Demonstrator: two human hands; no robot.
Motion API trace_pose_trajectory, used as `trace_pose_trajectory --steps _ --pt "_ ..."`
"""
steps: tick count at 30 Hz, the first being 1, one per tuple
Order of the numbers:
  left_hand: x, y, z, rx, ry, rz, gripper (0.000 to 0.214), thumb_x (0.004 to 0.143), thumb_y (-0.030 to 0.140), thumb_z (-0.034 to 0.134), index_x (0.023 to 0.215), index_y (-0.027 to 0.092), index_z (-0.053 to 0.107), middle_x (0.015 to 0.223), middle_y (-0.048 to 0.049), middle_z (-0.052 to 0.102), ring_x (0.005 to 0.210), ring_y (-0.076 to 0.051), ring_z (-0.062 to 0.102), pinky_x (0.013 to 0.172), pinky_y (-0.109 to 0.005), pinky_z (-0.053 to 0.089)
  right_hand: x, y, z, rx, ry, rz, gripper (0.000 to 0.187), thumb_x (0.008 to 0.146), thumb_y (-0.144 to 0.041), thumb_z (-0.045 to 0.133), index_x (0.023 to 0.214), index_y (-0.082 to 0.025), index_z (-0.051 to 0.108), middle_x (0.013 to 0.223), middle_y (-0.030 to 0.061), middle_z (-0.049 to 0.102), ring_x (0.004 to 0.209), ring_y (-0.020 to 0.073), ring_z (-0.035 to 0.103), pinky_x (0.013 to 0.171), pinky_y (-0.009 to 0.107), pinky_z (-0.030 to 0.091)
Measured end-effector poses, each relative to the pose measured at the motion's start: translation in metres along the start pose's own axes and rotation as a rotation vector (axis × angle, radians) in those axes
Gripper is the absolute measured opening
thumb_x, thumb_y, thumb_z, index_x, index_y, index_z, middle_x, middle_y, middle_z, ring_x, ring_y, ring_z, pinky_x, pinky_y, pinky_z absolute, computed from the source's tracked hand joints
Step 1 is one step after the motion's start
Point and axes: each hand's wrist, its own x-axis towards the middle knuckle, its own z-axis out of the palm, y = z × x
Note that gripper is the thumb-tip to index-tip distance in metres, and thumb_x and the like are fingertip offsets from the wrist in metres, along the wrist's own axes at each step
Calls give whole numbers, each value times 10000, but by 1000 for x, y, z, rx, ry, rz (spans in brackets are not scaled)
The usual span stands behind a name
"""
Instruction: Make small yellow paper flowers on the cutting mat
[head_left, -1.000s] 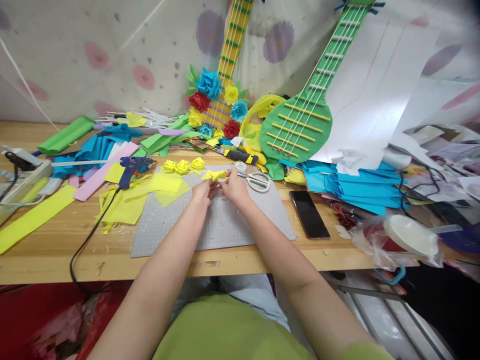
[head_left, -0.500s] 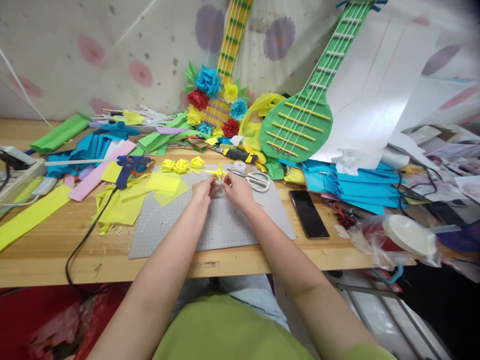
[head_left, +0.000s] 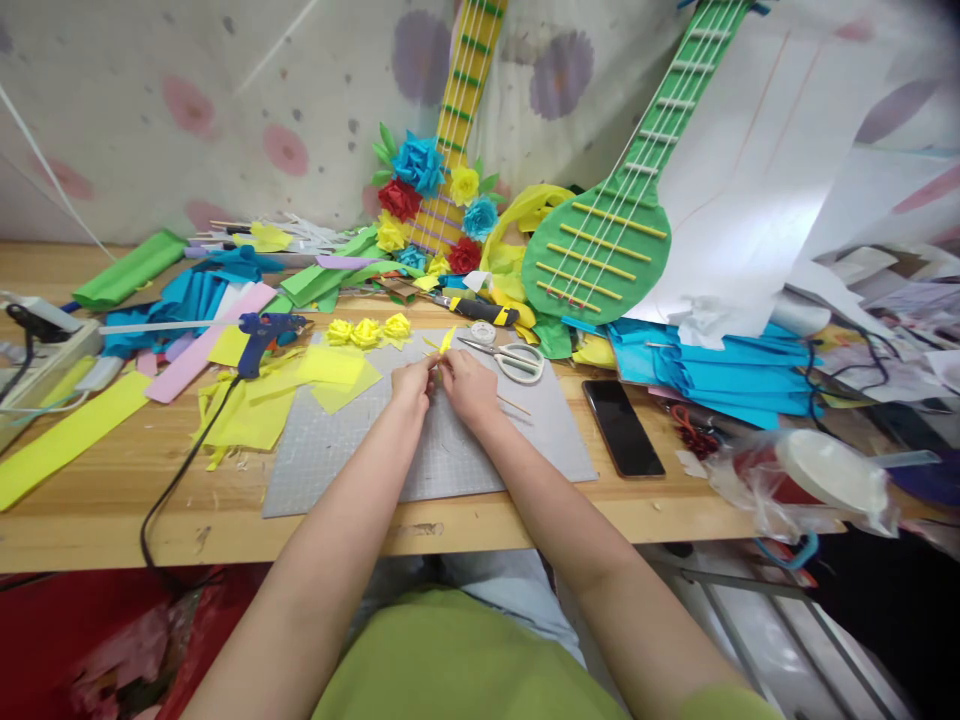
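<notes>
Over the grey cutting mat (head_left: 330,470), my left hand (head_left: 412,386) and my right hand (head_left: 469,382) meet with fingers pinched together. Both close on a small piece of yellow crepe paper (head_left: 448,341), whose narrow tips stick up above the fingertips. From beside my right hand a thin wooden stick (head_left: 514,404) points out to the right; whether the fingers grip it is hidden. Several yellow paper roses (head_left: 366,332) sit at the mat's back edge. White-handled scissors (head_left: 519,363) lie just right of my hands, near a roll of clear tape (head_left: 482,330).
A blue glue gun (head_left: 262,335) with a black cord rests at left, beside yellow paper sheets (head_left: 251,415). A phone (head_left: 622,428) lies right of the mat. Behind stand a green paper instrument (head_left: 600,255) and a yellow flowered one (head_left: 454,120). A utility knife (head_left: 480,308) lies behind the mat.
The yellow paper now shows narrower and more upright above my fingers. My right hand has turned slightly, and the thin stick shows clearly at its right. The view has shifted a little.
</notes>
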Motion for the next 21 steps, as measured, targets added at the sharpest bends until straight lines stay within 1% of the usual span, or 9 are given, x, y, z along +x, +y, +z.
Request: trace_pose_trajectory --steps 2,4,6,8,10,12,15,18,21 --pt "0 -2 -1 33 0 28 243 503 194 697 607 139 484 510 39 497 430 -52 442 400 -183 271 1 1 3 34 11 13 208 853 -271 359 945 -212 536 936 47 596 846 164 534 655 256 352" --pt "1 -6 -5 86 6 124 296 509 277 705 642 151 473 558 30 516 467 -64 459 442 -197 299 2 4 5 68 29 23 196 847 -269 371 926 -205 538 926 45 601 846 161 535 669 257 356" --pt "3 -11 -13 166 41 317 341 537 357 686 711 166 464 633 17 537 539 -79 492 518 -209 348 3 7 7 97 45 44 188 840 -270 382 915 -202 540 915 39 607 838 157 541 676 258 362" --pt "4 -14 -23 286 99 586 360 561 349 670 797 186 452 732 8 547 642 -91 514 617 -217 379 3 11 8 123 55 66 184 835 -273 389 906 -202 544 906 31 613 829 153 547 680 257 367" --pt "4 -17 -32 521 31 813 324 584 298 654 829 203 463 842 -7 553 715 -107 512 690 -235 381 3 14 9 144 61 79 184 833 -274 391 898 -204 548 902 26 617 819 150 551 681 257 372" --pt "3 -18 -37 714 -15 951 278 610 263 634 838 206 486 900 -28 547 802 -135 510 748 -255 371 4 16 10 161 72 83 184 832 -273 392 892 -206 552 900 21 621 818 148 554 687 255 375" --pt "2 -18 -35 855 -39 1049 193 672 243 584 849 210 517 926 -44 560 861 -162 510 750 -265 359 4 16 10 176 90 81 177 831 -270 396 877 -210 557 885 9 626 821 146 557 693 250 376" --pt "2 -20 -29 930 -11 1044 90 728 273 533 799 219 539 879 -33 591 819 -165 528 694 -263 344 4 16 8 195 95 85 172 830 -272 402 867 -212 558 879 1 630 814 142 559 695 244 376" --pt "2 -23 -26 1001 29 1020 110 754 320 500 745 219 543 821 -25 601 763 -161 536 641 -261 319 4 16 8 222 93 86 173 831 -269 400 870 -209 558 877 2 631 812 139 558 704 240 377"
